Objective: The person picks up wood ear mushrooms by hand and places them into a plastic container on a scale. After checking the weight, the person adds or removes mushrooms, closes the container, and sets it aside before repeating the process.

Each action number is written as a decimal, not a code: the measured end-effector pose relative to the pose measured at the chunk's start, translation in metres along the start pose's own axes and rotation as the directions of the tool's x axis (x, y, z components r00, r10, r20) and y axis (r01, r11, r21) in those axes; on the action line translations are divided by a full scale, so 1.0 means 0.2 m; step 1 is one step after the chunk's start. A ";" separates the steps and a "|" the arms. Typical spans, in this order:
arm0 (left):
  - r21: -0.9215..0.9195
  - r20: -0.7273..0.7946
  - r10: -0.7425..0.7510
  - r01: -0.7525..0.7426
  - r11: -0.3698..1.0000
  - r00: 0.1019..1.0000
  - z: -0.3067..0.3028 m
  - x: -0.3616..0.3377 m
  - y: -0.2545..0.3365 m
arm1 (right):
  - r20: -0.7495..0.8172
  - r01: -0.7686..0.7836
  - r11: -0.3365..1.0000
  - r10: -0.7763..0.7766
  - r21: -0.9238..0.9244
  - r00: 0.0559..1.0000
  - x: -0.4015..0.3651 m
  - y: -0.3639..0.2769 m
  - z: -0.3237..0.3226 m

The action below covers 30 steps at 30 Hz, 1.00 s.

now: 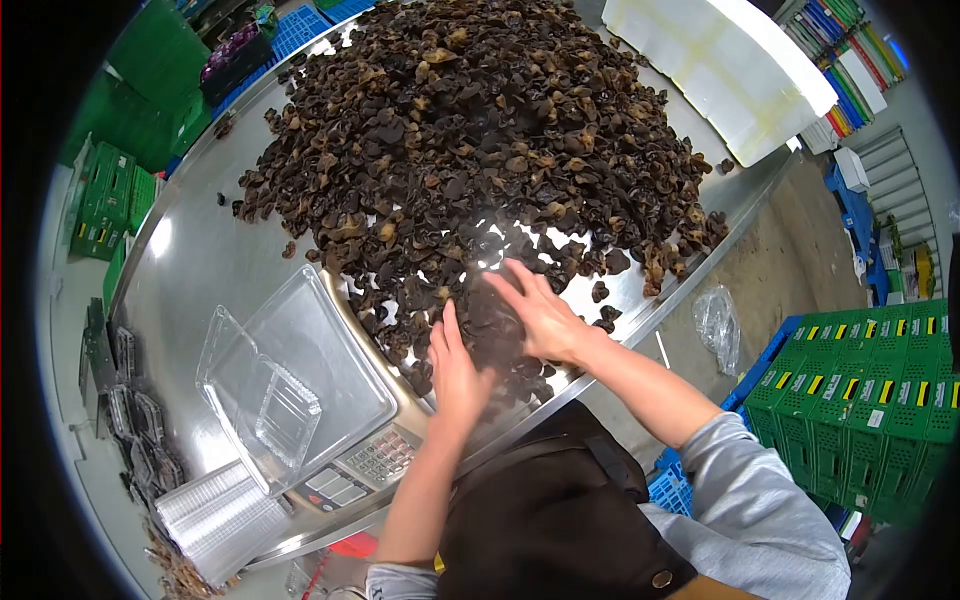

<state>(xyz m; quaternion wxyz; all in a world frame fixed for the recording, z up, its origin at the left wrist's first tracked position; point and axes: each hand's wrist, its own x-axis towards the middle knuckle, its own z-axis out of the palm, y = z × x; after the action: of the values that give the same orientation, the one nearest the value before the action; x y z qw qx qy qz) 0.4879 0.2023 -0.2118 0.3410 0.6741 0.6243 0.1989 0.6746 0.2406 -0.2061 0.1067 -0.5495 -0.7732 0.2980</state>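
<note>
A large heap of dark brown wood ear mushrooms (pixel 480 130) covers the metal table. At its near edge my left hand (pixel 460 380) and my right hand (pixel 545 315) cup a clump of these mushrooms between them, fingers curved around its sides. The middle of this spot is blurred, and some fingertips are hidden. Left of my left hand stands a weighing scale (pixel 385 455) with a keypad. On its pan rests an open clear plastic clamshell box (pixel 285 410), with no mushrooms visible in it. A stack of clear plastic boxes (pixel 222 520) lies beside the scale.
A white foam box (pixel 720 70) stands at the table's far right. Green crates (pixel 850 400) are stacked on the right, near a crumpled plastic bag (pixel 717 325) on the floor. More green crates (pixel 103 200) stand at the left, and packed clear boxes (pixel 140 430) line the left edge.
</note>
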 end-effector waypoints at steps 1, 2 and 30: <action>-0.068 0.016 -0.028 0.029 0.997 0.999 0.00 0.06 0.00 | 0.018 0.005 0.999 -0.006 0.045 1.000 0.07 -0.01 0.03; -0.141 0.004 -0.064 0.064 0.988 0.998 0.02 0.12 -0.05 | -0.025 0.028 0.978 -0.023 0.205 0.999 0.12 0.01 0.08; 0.175 -0.501 -0.209 0.335 0.926 0.840 -1.07 -0.55 -0.58 | 0.405 0.673 0.737 -0.600 -0.053 0.689 0.63 -1.45 0.29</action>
<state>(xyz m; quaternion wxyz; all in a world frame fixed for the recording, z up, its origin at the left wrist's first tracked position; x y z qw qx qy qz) 0.2421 0.1385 -0.1290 0.1134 0.5467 0.7987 0.2244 0.3709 0.2727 -0.1048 0.0046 -0.1884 -0.9472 0.2595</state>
